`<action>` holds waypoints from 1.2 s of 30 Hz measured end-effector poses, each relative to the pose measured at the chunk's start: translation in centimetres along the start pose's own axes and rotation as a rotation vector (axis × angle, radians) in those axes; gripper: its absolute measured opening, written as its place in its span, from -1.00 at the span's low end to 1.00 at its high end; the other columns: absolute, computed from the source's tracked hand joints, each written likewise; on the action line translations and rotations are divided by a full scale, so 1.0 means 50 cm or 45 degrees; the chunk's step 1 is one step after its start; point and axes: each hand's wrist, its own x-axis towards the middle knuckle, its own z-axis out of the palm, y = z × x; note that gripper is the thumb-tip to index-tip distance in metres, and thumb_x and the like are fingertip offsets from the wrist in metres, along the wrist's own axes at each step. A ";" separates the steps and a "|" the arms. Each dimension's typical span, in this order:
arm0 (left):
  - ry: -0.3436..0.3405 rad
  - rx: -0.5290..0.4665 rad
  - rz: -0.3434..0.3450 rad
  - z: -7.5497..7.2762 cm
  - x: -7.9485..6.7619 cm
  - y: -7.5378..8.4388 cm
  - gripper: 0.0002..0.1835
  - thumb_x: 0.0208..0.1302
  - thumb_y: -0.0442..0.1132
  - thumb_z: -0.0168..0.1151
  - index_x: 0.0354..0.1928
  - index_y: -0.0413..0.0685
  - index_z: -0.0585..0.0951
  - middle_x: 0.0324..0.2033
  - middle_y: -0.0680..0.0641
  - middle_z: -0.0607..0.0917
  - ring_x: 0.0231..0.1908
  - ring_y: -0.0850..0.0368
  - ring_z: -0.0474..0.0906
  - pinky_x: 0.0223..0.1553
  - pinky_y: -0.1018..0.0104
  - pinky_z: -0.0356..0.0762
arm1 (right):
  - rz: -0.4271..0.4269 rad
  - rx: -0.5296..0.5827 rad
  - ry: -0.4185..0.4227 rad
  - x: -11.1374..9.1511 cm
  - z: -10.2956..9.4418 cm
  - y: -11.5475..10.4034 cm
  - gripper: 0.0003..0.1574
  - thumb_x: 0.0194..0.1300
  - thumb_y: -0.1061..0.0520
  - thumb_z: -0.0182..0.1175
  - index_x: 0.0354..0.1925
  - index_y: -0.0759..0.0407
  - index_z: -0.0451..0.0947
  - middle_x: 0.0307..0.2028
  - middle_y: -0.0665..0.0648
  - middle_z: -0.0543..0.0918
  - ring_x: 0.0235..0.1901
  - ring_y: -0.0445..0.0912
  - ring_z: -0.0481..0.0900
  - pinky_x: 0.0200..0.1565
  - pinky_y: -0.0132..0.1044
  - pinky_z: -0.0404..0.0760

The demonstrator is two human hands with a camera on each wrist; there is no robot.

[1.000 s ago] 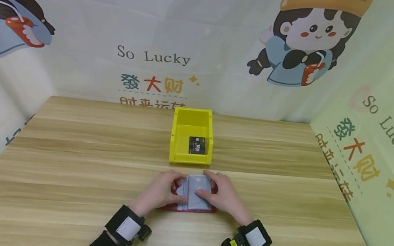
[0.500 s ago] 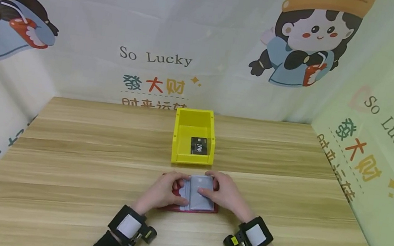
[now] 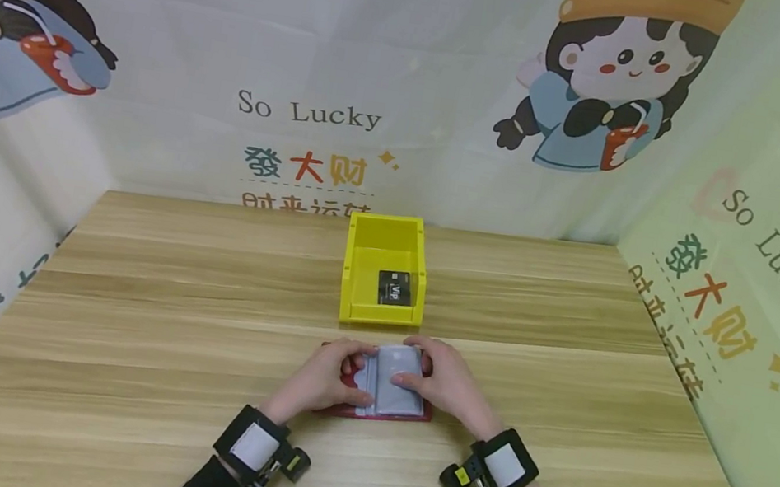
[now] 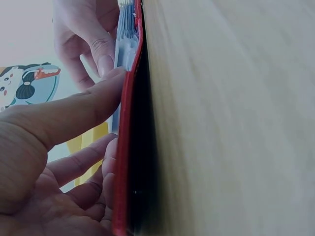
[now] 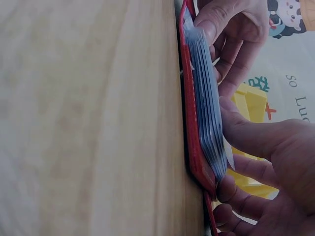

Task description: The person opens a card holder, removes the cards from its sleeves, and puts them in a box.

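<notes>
An opened card holder with a red cover (image 5: 192,128) and a stack of clear plastic sleeves (image 5: 206,98) lies on the table before me. My left hand (image 3: 318,379) grips its left side, the thumb pressing near the crease and the other fingers around the far edge. On the other half, my right hand (image 3: 448,385) pinches the sleeves, thumb on top and fingers at their outer edge. The right wrist view shows the sleeves fanned slightly apart at their edges. Part of the cover is hidden under both hands.
A yellow bin (image 3: 380,316) stands just beyond the card holder, with a black card marked "Vip" (image 3: 394,287) lying inside it. Around them stretches a wooden table (image 3: 167,287), with printed cloth (image 3: 451,77) hanging behind and at the sides.
The head view has shifted a little. A bit more of the red cover shows beside my left hand than a second ago; both hands keep nearly the same hold.
</notes>
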 end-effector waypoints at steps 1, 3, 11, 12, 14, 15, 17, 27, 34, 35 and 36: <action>0.001 0.000 0.000 0.000 0.000 0.000 -0.34 0.06 -0.36 0.65 0.25 -0.26 0.63 -0.17 -0.07 0.56 -0.18 0.08 0.38 -0.16 0.32 0.32 | 0.006 0.005 0.008 0.000 0.001 0.000 -0.32 0.30 0.04 0.50 0.29 0.25 0.56 -0.26 0.07 0.52 -0.23 -0.08 0.43 -0.23 -0.28 0.34; 0.003 0.003 -0.001 0.000 0.000 -0.001 -0.34 0.06 -0.36 0.65 0.25 -0.26 0.63 -0.17 -0.07 0.57 -0.19 0.08 0.38 -0.17 0.33 0.32 | 0.004 0.021 0.027 -0.002 0.002 0.000 -0.32 0.29 0.05 0.51 0.28 0.25 0.56 -0.24 0.08 0.54 -0.22 -0.08 0.44 -0.22 -0.27 0.37; 0.007 0.004 0.025 0.000 0.002 -0.006 -0.35 0.06 -0.37 0.65 0.24 -0.26 0.63 -0.17 -0.07 0.58 -0.20 0.09 0.39 -0.18 0.36 0.32 | -0.008 0.125 0.109 -0.007 0.011 0.008 -0.52 0.33 0.12 0.47 0.10 0.26 0.54 -0.33 0.07 0.47 -0.33 -0.12 0.41 -0.31 -0.34 0.35; 0.005 0.002 0.028 -0.001 0.002 -0.006 -0.35 0.06 -0.37 0.65 0.24 -0.27 0.62 -0.16 -0.08 0.59 -0.20 0.09 0.39 -0.18 0.36 0.32 | -0.010 0.143 0.119 -0.009 0.012 0.009 -0.58 0.35 0.11 0.46 0.05 0.26 0.55 -0.34 0.06 0.47 -0.33 -0.12 0.40 -0.31 -0.34 0.34; 0.005 -0.004 0.035 -0.002 0.001 -0.007 -0.34 0.05 -0.37 0.65 0.23 -0.28 0.61 -0.16 -0.08 0.59 -0.20 0.10 0.40 -0.19 0.37 0.33 | -0.018 0.173 0.143 -0.013 0.016 0.010 -0.69 0.38 0.10 0.42 -0.05 0.25 0.57 -0.34 0.07 0.48 -0.33 -0.12 0.40 -0.31 -0.35 0.34; 0.002 -0.008 0.041 -0.002 0.001 -0.008 -0.34 0.05 -0.37 0.65 0.23 -0.29 0.60 -0.16 -0.09 0.60 -0.21 0.10 0.40 -0.20 0.38 0.33 | -0.023 0.185 0.150 -0.015 0.017 0.010 -0.74 0.39 0.10 0.40 -0.11 0.25 0.59 -0.34 0.07 0.48 -0.33 -0.12 0.39 -0.30 -0.35 0.33; -0.002 -0.013 0.045 -0.003 0.001 -0.009 -0.34 0.06 -0.37 0.64 0.23 -0.30 0.59 -0.15 -0.10 0.61 -0.21 0.10 0.40 -0.20 0.39 0.33 | -0.044 0.202 0.170 -0.021 0.021 0.011 -0.79 0.42 0.10 0.36 -0.21 0.23 0.60 -0.35 0.08 0.50 -0.35 -0.12 0.40 -0.31 -0.35 0.34; 0.003 -0.035 -0.001 -0.004 0.003 -0.009 -0.37 0.07 -0.39 0.63 0.21 -0.30 0.60 -0.15 -0.09 0.63 -0.20 0.10 0.43 -0.17 0.38 0.37 | -0.079 0.212 0.248 -0.041 0.038 0.010 -0.73 0.45 0.15 0.30 -0.44 0.16 0.64 -0.45 0.02 0.47 -0.40 -0.15 0.37 -0.32 -0.36 0.30; -0.008 -0.048 0.050 -0.008 0.001 -0.011 -0.49 0.19 -0.42 0.53 0.17 -0.34 0.61 -0.19 -0.12 0.62 -0.24 0.12 0.43 -0.20 0.41 0.38 | -0.134 0.269 0.267 -0.051 0.042 0.007 -0.78 0.42 0.21 0.32 -0.42 0.21 0.71 -0.51 -0.02 0.51 -0.45 -0.24 0.38 -0.34 -0.41 0.32; -0.004 -0.056 0.057 -0.008 0.001 -0.012 -0.54 0.23 -0.43 0.49 0.16 -0.35 0.61 -0.20 -0.13 0.63 -0.25 0.12 0.44 -0.22 0.42 0.38 | -0.135 0.282 0.257 -0.052 0.041 0.006 -0.78 0.43 0.21 0.31 -0.41 0.21 0.72 -0.51 -0.01 0.52 -0.45 -0.24 0.39 -0.35 -0.41 0.31; 0.001 -0.061 0.062 -0.008 0.000 -0.012 -0.59 0.27 -0.43 0.45 0.15 -0.36 0.62 -0.20 -0.14 0.64 -0.26 0.13 0.44 -0.22 0.42 0.39 | -0.138 0.295 0.247 -0.054 0.041 0.005 -0.79 0.44 0.21 0.30 -0.38 0.22 0.72 -0.50 -0.01 0.52 -0.45 -0.23 0.39 -0.35 -0.42 0.31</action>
